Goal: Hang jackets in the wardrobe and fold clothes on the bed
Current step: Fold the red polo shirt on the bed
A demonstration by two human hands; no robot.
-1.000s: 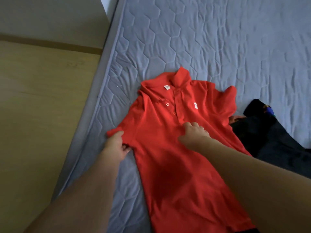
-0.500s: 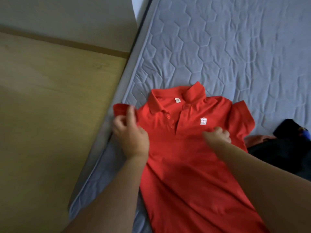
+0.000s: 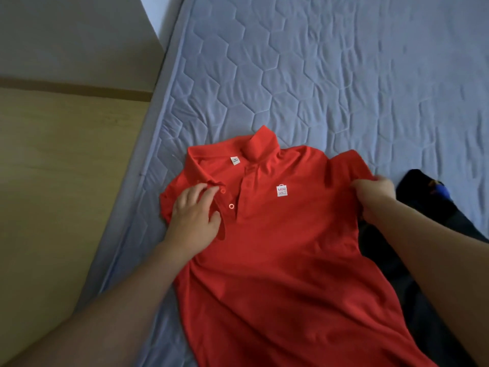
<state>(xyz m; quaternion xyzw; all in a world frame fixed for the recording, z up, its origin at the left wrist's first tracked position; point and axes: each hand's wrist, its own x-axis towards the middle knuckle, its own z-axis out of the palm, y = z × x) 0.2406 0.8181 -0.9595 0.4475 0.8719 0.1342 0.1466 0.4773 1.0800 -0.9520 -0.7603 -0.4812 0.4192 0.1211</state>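
A red polo shirt [image 3: 285, 250] lies face up on the grey quilted bed [image 3: 317, 75], collar pointing away from me, with a small white logo on the chest. Its left sleeve is folded in over the front. My left hand [image 3: 194, 215] rests flat on that folded sleeve beside the button placket, fingers spread. My right hand [image 3: 373, 193] grips the shirt's right sleeve at its edge, fingers curled round the fabric.
A dark garment [image 3: 434, 215] lies bunched on the bed right of the shirt, partly under my right forearm. The bed's left edge [image 3: 137, 181] runs diagonally beside a wooden floor [image 3: 53, 181]. A wall [image 3: 66, 35] stands at the top left.
My left hand folded the left sleeve inward and now lies flat on it. My right hand moved from the chest out to the right sleeve and took hold of it.
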